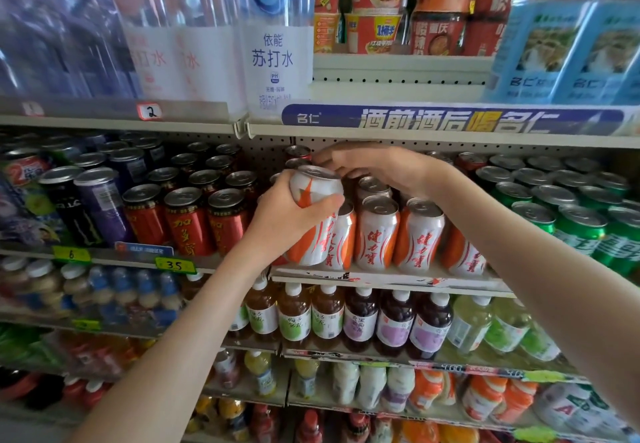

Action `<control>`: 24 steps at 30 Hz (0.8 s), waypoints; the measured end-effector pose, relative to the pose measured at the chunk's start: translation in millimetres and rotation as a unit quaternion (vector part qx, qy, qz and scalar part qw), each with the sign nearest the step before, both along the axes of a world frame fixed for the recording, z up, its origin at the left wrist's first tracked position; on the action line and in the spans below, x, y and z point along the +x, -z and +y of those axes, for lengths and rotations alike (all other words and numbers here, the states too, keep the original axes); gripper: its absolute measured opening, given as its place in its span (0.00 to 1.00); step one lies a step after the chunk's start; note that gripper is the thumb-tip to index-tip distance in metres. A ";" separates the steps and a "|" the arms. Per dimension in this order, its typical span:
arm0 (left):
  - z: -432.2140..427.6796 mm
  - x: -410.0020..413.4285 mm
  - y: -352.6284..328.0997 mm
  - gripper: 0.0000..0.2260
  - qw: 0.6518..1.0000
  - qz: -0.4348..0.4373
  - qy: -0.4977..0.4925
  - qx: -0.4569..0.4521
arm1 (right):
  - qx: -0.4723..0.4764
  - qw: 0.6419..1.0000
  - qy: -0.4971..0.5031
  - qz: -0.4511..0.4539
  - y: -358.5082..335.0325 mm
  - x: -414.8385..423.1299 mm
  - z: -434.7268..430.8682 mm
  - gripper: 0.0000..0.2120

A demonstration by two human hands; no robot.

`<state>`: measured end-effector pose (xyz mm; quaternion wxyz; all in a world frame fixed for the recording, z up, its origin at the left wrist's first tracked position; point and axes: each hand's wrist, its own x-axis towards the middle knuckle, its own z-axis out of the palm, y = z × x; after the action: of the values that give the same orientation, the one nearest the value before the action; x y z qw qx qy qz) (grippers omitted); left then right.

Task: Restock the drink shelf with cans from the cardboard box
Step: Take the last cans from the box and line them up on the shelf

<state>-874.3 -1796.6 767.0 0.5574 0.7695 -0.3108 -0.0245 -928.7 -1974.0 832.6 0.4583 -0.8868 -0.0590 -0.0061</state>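
1. The red cans (187, 220) at the left of the drink shelf (381, 279) look full.
2. My left hand (291, 214) is wrapped round an orange-and-white can (315, 186), tilted at the front left of its row.
3. My right hand (381, 168) reaches over the tops behind with bent fingers. Can't tell if it's holding anything.
4. The orange-and-white row (375, 234) is nearly filled. The box is out of view, so no clue what's left.

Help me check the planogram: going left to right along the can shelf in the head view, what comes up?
In order: black can → purple can → red cans → left hand holding an orange-white can → shelved orange-white cans → green cans.
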 end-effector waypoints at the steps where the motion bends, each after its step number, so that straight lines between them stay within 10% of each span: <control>1: -2.3 0.2 -3.6 0.22 1.000 -0.011 0.002 0.014 | -0.030 1.000 -0.009 0.005 -2.5 -3.2 6.1 0.19; 6: -15.9 5.6 -20.6 0.33 0.995 -0.068 -0.017 0.071 | -0.182 0.981 0.024 -0.057 -0.9 4.2 18.6 0.22; 13: -16.3 13.8 -40.6 0.49 0.994 -0.027 0.035 0.102 | 0.079 0.989 0.095 -0.084 7.3 1.7 6.6 0.16; 24: -8.3 41.7 -4.6 0.28 0.954 -0.177 0.013 0.240 | 0.113 0.968 0.198 -0.105 11.2 20.6 -25.8 0.13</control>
<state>-832.6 -1804.8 771.5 0.2915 0.8685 -0.3998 0.0308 -908.2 -1999.8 821.4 0.5367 -0.8175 0.0712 -0.1964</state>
